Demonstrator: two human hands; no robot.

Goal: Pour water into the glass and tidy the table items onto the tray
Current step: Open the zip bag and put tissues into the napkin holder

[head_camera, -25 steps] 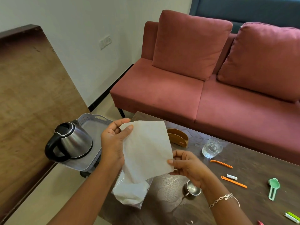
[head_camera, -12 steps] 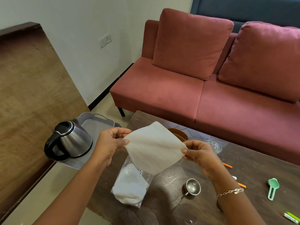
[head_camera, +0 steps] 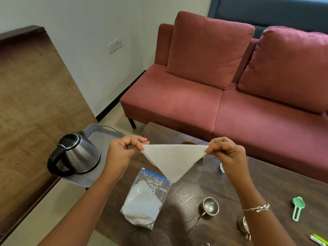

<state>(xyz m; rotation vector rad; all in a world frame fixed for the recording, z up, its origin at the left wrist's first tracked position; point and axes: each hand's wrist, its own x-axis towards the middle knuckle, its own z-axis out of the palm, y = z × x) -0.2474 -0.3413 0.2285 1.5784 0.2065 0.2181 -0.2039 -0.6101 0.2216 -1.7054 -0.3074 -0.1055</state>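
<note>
Above the table [head_camera: 276, 189], the left hand [head_camera: 122, 153] and the right hand [head_camera: 229, 155] each pinch one corner of a white napkin [head_camera: 173, 158], its point hanging down. The kettle [head_camera: 78, 153] sits on the gray tray [head_camera: 104, 139].

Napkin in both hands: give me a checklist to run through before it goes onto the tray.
1. One corner of the napkin pinched by the left hand: ok.
2. Opposite corner pinched by the right hand: ok.
3. Napkin folded to a triangle, hanging above the table: ok.
4. Bare floor on the tray beside the kettle: ok.
5. Water in the glass: cannot tell, mostly hidden behind the right hand.
6. Steel cup and green scoop on the tray: not ok, both lie on the table.
</note>
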